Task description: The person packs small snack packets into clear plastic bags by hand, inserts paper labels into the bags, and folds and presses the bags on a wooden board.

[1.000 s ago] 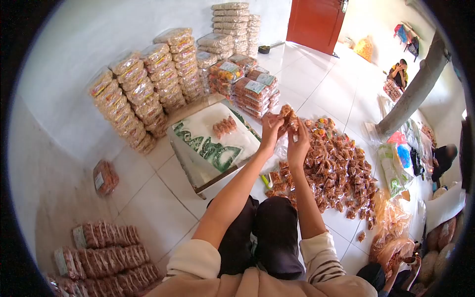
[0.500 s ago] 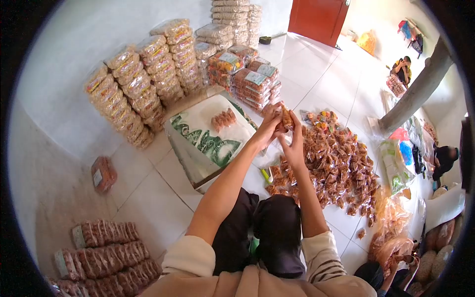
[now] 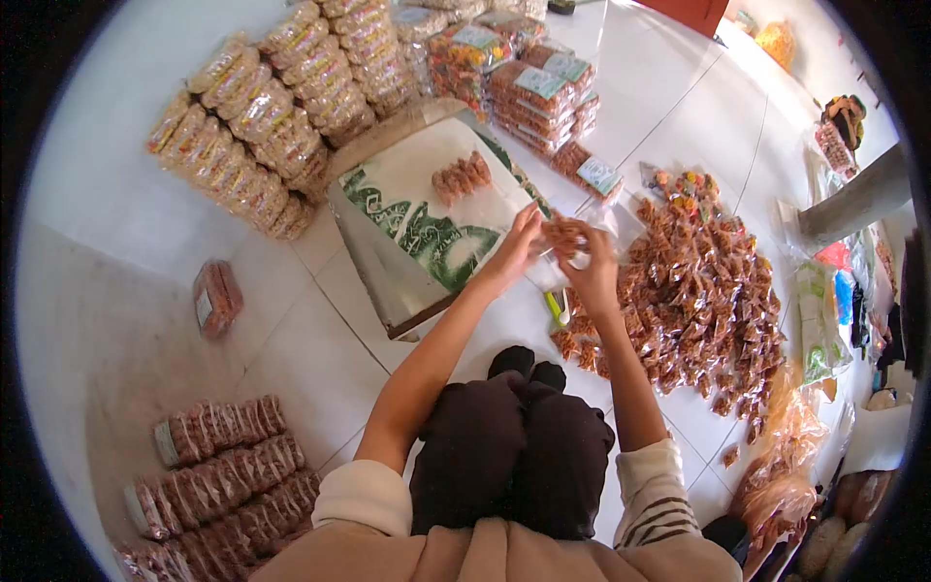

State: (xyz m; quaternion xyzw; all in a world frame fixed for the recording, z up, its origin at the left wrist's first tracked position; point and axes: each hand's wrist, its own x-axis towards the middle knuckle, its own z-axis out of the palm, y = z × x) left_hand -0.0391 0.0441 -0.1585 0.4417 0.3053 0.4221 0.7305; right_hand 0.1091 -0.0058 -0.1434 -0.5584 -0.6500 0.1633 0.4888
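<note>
Your left fingers [image 3: 529, 221] and right fingers [image 3: 598, 249] close on opposite ends of a wrapped brown bundle [image 3: 565, 234] held in the air in front of your knees; blur hides how many packets it contains. It should weigh next to nothing, its clear film slick and apt to slide, its contents probably brittle enough to crumble under a hard squeeze. Your safest hold is likely the loose film at either end, or a light pinch along the sides with the thumb opposite the fingertips. To the right of your fingers, a broad heap of small packets [image 3: 693, 301], similarly brown and film-wrapped, spreads over the tiled floor [image 3: 669, 126]. To their left stands the low surface [image 3: 402, 179], draped in white and green, with a short row of brown packets [image 3: 461, 177] lying on it. Just beyond your fingers lies a labelled pack [image 3: 589, 175]; farther out, beside it, rise stacked labelled packs [image 3: 536, 90], firmer-looking and probably heavier than what you hold.
</note>
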